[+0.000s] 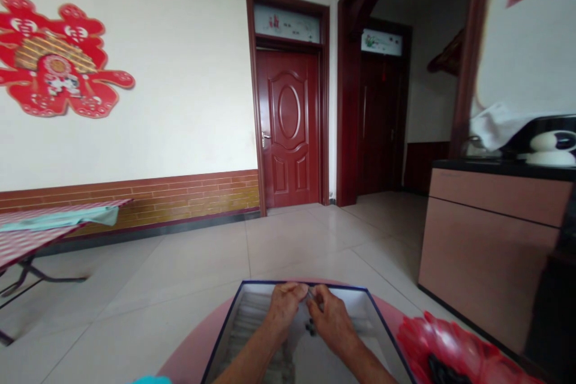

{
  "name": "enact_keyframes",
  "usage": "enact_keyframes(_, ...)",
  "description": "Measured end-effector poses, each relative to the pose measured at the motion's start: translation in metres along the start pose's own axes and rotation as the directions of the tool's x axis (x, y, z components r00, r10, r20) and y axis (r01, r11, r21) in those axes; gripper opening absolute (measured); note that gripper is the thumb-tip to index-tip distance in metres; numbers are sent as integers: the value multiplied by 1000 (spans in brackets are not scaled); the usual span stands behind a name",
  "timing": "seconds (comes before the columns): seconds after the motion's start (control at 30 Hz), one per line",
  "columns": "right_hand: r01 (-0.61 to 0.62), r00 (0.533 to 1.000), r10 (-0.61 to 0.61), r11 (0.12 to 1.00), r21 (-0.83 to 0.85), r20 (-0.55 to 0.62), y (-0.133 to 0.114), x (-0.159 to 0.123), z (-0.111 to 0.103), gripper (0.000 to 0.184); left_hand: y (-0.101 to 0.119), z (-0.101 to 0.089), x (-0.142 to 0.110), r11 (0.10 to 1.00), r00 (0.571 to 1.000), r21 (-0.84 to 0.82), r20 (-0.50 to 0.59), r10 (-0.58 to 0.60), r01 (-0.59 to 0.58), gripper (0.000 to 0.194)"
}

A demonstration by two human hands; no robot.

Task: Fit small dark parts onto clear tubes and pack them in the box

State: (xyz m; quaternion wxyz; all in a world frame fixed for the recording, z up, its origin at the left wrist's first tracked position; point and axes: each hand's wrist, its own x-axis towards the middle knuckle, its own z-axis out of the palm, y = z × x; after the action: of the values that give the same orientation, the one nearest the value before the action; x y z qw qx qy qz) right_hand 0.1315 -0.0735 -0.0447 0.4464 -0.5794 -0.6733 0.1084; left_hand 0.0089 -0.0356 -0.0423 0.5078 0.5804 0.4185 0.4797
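A slim metal piece (315, 299) lies between the person's hands, just at the far end of a shallow navy-edged box (256, 283). Its long axis appears to slant from far left to near right, its upper tip pointing toward the left hand, though it is too small to see clearly. Off to the left stands a folding table (27, 270) with a checked cloth. The left hand (283, 309) has its fingers curled closed, their tips just beside the piece. Small dark pieces (310, 327) lie in the box below the hands. The right hand (332, 321), the nearer one, seems to pinch the piece between its closed fingers. The box sits on a round pink table (198, 345), with a red flower-shaped dish (450, 342) at right and a wooden cabinet (490, 252) beyond.
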Motion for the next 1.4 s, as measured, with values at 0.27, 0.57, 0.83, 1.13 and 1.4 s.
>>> enact_keyframes(0.27,80,992,-78,997,-11,98,-1,-1,0,34,4,1,-2,998,999,-36,-10,48,-48,38)
enact_keyframes(0.57,-94,992,82,987,128,95,-4,0,-1,27,2,2,1,996,997,-57,11,71,-71,39)
enact_keyframes(0.83,-110,985,83,978,175,154,0,-1,2,28,6,2,0,994,996,-64,3,92,-91,40)
enact_keyframes(1.13,-204,958,134,940,272,254,-7,1,-2,39,19,3,-8,994,993,-71,82,90,-84,37)
enact_keyframes(1.4,-228,966,190,945,236,173,-3,1,3,21,11,1,-2,998,997,-24,25,67,-67,39)
